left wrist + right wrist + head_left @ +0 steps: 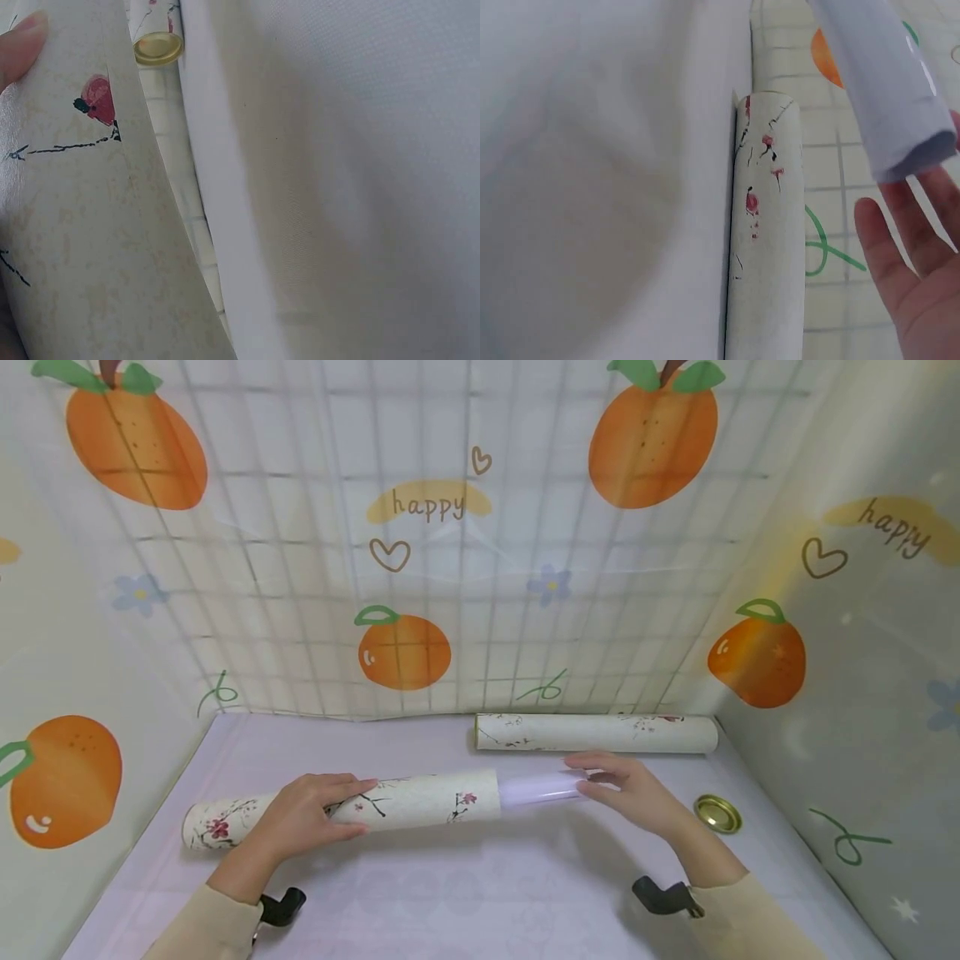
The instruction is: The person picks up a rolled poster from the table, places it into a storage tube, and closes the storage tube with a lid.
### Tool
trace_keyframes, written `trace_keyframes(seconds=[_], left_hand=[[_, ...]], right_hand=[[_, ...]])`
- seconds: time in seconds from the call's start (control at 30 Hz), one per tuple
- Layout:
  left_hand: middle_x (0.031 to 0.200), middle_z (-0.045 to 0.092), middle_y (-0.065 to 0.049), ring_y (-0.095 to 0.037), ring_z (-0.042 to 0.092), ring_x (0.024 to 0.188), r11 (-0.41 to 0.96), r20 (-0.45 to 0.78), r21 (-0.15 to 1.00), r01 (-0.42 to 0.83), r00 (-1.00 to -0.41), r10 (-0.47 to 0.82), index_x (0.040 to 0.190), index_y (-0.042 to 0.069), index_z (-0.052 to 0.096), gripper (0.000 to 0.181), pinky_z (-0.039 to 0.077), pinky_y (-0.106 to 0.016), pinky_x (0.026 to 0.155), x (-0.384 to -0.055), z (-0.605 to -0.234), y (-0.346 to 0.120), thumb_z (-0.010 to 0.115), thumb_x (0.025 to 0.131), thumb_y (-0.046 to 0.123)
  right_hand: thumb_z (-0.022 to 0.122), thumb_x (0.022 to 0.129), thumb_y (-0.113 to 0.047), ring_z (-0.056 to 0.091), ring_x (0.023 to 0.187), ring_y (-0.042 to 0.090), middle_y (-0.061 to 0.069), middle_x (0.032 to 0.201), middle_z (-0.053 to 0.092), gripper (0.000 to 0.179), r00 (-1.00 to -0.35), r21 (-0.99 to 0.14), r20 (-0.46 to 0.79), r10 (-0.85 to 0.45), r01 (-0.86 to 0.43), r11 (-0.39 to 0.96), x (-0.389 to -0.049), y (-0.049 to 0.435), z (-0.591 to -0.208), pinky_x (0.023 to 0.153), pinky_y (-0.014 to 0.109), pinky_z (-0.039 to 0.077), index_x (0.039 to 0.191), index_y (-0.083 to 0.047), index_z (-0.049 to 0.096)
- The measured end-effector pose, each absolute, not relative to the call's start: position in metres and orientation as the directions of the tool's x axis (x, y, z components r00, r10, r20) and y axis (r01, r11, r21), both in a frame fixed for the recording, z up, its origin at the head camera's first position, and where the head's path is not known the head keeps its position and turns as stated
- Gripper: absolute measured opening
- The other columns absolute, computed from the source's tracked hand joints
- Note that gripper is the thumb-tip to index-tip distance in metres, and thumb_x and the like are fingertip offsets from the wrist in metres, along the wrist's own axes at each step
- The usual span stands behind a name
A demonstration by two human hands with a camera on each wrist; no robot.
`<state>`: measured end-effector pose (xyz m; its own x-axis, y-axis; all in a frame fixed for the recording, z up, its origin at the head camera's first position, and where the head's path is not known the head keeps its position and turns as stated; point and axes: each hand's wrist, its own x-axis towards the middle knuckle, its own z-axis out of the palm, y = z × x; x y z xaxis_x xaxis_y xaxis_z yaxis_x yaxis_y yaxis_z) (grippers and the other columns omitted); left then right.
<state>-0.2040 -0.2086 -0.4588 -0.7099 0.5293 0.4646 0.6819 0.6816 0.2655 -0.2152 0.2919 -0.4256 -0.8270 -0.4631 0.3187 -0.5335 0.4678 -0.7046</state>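
My left hand [311,814] grips a cream cardboard tube [420,800] printed with dark branches and red blossoms, thumb on the near side and fingers over the top. It lies nearly level, its left end slightly lower. From its right end sticks out a rolled white sheet [540,788], smooth and glossy. At the roll's free end is my right hand [630,793], its fingers stretched out and spread. In the right wrist view the roll [885,82] shows a hollow end close to these fingertips; whether they touch it, I cannot tell. The roll's other part is hidden inside the tube.
A second blossom-printed tube [585,733] lies along the back edge of the table, gold metal at its left end. A round gold lid [717,814] lies right of my right hand. Printed curtains with oranges [405,652] close off the back and sides.
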Motion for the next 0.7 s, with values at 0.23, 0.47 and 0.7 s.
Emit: trace_keyframes(seconds=[0.23,0.47,0.7], left_hand=[[0.114,0.072,0.003,-0.022,0.069,0.105,0.687,0.47,0.265,0.676,-0.713,0.52,0.13,0.032,0.069,0.065,0.056,-0.045,0.088,-0.2033,-0.4588,-0.2099,0.09,0.07,0.043],[0.116,0.072,0.0,-0.023,0.069,0.107,0.695,0.474,0.265,0.669,-0.718,0.51,0.13,0.031,0.069,0.065,0.055,-0.045,0.09,-0.203,-0.4582,-0.2101,0.09,0.07,0.044],[0.118,0.072,-0.002,-0.026,0.068,0.109,0.698,0.47,0.277,0.66,-0.727,0.501,0.131,0.031,0.069,0.065,0.055,-0.047,0.091,-0.203,-0.4582,-0.2093,0.09,0.07,0.043]], right_hand=[[0.07,0.092,-0.001,0.059,0.116,0.003,0.023,0.135,0.057,0.036,-0.832,-0.794,0.331,-0.446,-0.501,0.346,-0.2115,0.2968,-0.4245,0.093,0.023,0.053,0.127,0.005,0.064],[0.072,0.089,0.003,0.055,0.122,0.001,0.025,0.137,0.054,0.042,-0.845,-0.85,0.319,-0.428,-0.455,0.265,-0.2094,0.2968,-0.4282,0.095,0.026,0.053,0.129,0.01,0.06],[0.074,0.087,0.003,0.056,0.12,0.003,0.022,0.139,0.054,0.047,-0.855,-0.869,0.307,-0.417,-0.43,0.244,-0.2098,0.2955,-0.4336,0.095,0.026,0.053,0.13,0.013,0.057]])
